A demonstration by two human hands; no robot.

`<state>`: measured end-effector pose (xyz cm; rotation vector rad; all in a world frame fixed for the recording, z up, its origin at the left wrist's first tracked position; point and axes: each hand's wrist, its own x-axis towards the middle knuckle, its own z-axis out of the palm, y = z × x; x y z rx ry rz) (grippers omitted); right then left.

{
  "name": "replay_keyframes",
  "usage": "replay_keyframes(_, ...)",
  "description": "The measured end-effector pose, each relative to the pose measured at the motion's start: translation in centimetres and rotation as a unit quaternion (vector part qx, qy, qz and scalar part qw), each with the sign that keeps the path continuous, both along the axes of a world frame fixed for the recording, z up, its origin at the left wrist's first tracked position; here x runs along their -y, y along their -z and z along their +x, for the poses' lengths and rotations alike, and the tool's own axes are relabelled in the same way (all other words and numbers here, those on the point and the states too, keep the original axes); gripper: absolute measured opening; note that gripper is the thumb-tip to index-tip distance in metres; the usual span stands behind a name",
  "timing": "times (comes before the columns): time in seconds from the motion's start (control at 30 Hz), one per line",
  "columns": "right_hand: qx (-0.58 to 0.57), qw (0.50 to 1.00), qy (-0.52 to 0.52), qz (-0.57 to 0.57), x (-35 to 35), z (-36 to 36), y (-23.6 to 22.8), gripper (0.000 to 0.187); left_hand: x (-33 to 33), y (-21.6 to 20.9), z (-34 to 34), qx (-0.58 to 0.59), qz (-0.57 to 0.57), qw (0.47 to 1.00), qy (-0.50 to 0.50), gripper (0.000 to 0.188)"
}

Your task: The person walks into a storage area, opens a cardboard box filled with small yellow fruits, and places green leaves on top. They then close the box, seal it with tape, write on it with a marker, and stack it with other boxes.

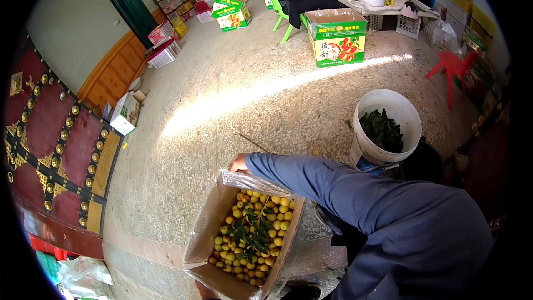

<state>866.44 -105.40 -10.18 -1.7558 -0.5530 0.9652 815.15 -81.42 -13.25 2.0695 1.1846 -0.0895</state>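
A cardboard box (201, 235) lined with clear plastic stands on the floor in front of me. It is filled with yellow-green, brown-flecked fruits (276, 215) that look like jujubes, and a leafy green sprig (251, 233) lies on top of them. Reaching across from the right in a blue-grey sleeve, my right hand (239, 163) is closed on the box's far rim and its plastic liner. At the lower edge of the view, part of my left hand (205, 291) shows by the near left corner of the box; its fingers are hidden.
To the right, a white bucket (362, 143) holds dark green leaves (382, 131). Beyond stand a green printed carton (340, 44) and a red stool (452, 72). Two people sit by a fruit-heaped table (383, 12) at the back. A studded door (61, 128) is on the left.
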Motion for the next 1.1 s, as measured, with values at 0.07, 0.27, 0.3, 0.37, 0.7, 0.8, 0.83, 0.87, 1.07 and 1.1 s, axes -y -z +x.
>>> replay_keyframes(0.07, -0.069, 0.993, -0.015, 0.098, -0.9, -1.5, -3.7, 0.016, -1.7, -1.5, -1.0, -0.016, 0.092, 0.994, 0.061, 0.049)
replay_keyframes(0.27, 0.115, 0.977, -0.163, 0.070, 2.8, -4.3, -10.8, 0.042, 4.0, -9.9, 3.1, 0.538, -0.190, 0.786, -0.239, 0.008)
replay_keyframes(0.3, 0.043, 0.981, -0.140, 0.124, 3.7, -4.2, -10.6, 0.041, 5.4, -12.0, 4.0, 0.542, -0.238, 0.770, -0.238, 0.005)
replay_keyframes(0.37, -0.090, 0.972, -0.072, 0.205, 5.2, -3.7, -9.4, 0.028, 5.6, -12.1, 4.0, 0.540, -0.310, 0.771, -0.134, 0.003)
replay_keyframes(0.7, 0.430, 0.667, -0.589, -0.154, 7.2, -10.7, 0.1, 0.032, 14.2, -5.0, 5.0, -0.086, 0.167, 0.940, 0.286, 0.021)
replay_keyframes(0.8, 0.550, 0.237, -0.776, -0.197, 6.9, -14.6, 1.1, 0.031, 14.8, 0.9, 4.2, -0.202, 0.124, 0.839, 0.489, 0.025)
replay_keyframes(0.83, 0.560, 0.210, -0.775, -0.206, 6.9, -15.3, 1.1, 0.031, 14.7, 2.8, 3.5, -0.225, 0.131, 0.844, 0.468, 0.025)
replay_keyframes(0.87, 0.566, 0.184, -0.773, -0.218, 7.2, -15.8, 1.2, 0.030, 14.8, 3.8, 2.9, -0.247, 0.136, 0.848, 0.449, 0.025)
replay_keyframes(1.07, 0.447, 0.802, -0.369, -0.141, 10.0, -12.3, -4.5, 0.028, 16.7, -8.3, 5.5, 0.123, 0.206, 0.957, 0.165, 0.017)
replay_keyframes(1.1, 0.438, 0.871, -0.220, -0.035, 9.9, -12.4, -5.4, 0.024, 15.8, -9.4, 3.4, 0.134, 0.277, 0.948, 0.081, 0.019)
